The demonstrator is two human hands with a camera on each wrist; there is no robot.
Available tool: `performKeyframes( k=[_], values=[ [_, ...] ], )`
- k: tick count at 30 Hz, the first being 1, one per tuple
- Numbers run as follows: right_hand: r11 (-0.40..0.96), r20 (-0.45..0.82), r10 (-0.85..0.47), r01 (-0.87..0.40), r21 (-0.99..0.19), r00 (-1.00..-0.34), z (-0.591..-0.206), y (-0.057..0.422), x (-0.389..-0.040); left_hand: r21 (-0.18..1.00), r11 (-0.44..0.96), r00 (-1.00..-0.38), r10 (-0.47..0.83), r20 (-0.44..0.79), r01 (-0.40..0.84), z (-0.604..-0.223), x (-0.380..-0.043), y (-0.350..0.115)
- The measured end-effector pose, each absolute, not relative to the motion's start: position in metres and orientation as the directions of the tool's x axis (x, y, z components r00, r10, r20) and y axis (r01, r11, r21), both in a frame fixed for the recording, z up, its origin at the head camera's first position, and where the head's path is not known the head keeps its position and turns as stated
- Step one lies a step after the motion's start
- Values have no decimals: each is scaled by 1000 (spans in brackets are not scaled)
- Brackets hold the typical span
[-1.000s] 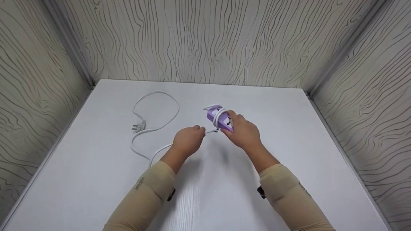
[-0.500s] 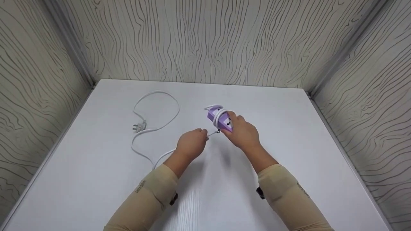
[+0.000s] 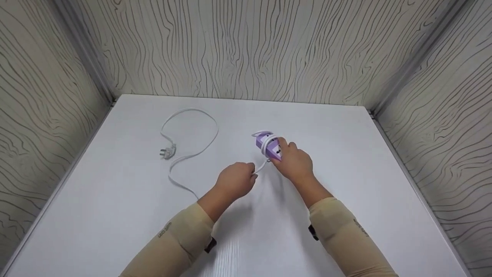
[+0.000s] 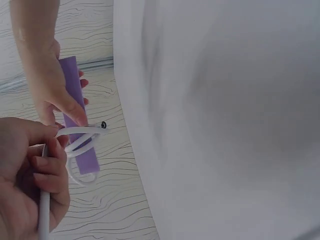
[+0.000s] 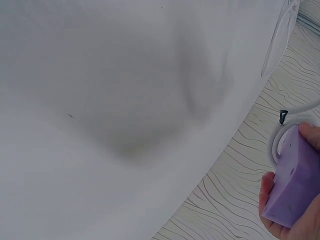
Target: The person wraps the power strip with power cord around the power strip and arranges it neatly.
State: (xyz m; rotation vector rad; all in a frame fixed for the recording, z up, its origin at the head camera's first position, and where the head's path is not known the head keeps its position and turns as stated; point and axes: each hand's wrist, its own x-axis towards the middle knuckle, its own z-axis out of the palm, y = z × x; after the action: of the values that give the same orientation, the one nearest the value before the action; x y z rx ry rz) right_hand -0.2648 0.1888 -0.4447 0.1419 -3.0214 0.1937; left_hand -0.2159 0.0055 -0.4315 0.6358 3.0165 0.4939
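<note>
Vs. half a sec ago on my head cam, L hand [image 3: 236,180] has come nearer & a bit R; R hand [image 3: 295,159] & the strip [image 3: 273,147] have shifted slightly the same way; cord [image 3: 217,129] btwn L hand & strip bows more, & where it doubled back by L wrist it now runs straight under; plug [image 3: 168,152] sits abt where it was, on the L. Room: pale back wall [image 3: 238,50] w/ dark wood-grain lines, L wall [image 3: 34,115] & R wall [image 3: 461,115] to match, grey posts [image 3: 82,46] in the corners. White table [image 3: 326,127] below, soft shadows on it; tan sleeves [image 3: 169,242] reach in over it. Strip (purple) is R of centre, held up off the table, its shadow apart from it. Long axis runs diag.: far end points away & L, toward back wall; near end is in R hand. Socket face looks up at me, cord wound round the mid. R thumb & fingers grip opp. sides of the near end; L fingers are curled tight round the cord. Smallest I can see: black tie [image 5: 283,117] on the cord, by the strip.
</note>
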Motion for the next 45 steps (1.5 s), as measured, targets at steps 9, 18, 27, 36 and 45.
performKeyframes(
  k=[9,18,27,36,45],
  values=[
    [989,79,-108,-115,-89,-991,-448,185,-263,0,840,-829,535,164,542,-419,-205,6],
    [986,-9,-165,-164,-33,-986,-447,180,-259,-196,711,-668,702,247,675,-410,-227,-6],
    [925,-77,-368,-373,64,-926,-445,186,-260,-210,653,-585,751,307,728,-404,-242,-14],
    [852,-92,-519,-523,28,-850,-438,194,-257,-122,632,-533,729,429,766,-408,-255,-27],
    [865,-108,-500,-493,-89,-859,-435,202,-256,-34,644,-558,687,467,764,-406,-260,-34]
  ],
)
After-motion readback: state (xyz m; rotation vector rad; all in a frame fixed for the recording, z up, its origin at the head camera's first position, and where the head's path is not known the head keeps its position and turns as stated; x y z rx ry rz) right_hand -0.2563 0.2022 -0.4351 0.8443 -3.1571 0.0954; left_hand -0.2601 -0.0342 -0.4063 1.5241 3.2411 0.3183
